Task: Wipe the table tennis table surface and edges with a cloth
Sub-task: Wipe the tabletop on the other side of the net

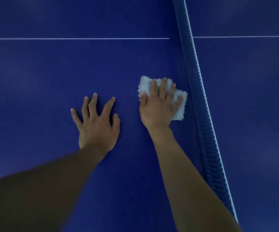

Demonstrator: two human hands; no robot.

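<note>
While the right hand point(158, 108) lies flat on the white cloth point(179, 108), fingers straight and spread, pressing it to the blue counter point(51, 72), the cloth sits just left of the net point(196, 81); the left hand point(98, 127) rests near it on the counter, fingers splayed, holding nothing. A white line point(68, 38) crosses the counter beyond both hands.

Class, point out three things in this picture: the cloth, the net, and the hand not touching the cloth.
cloth point(144, 86), head view, its fluffy upper left corner.
net point(192, 77), head view, the mesh beside the cloth.
left hand point(99, 126), head view, the back of the hand.
</note>
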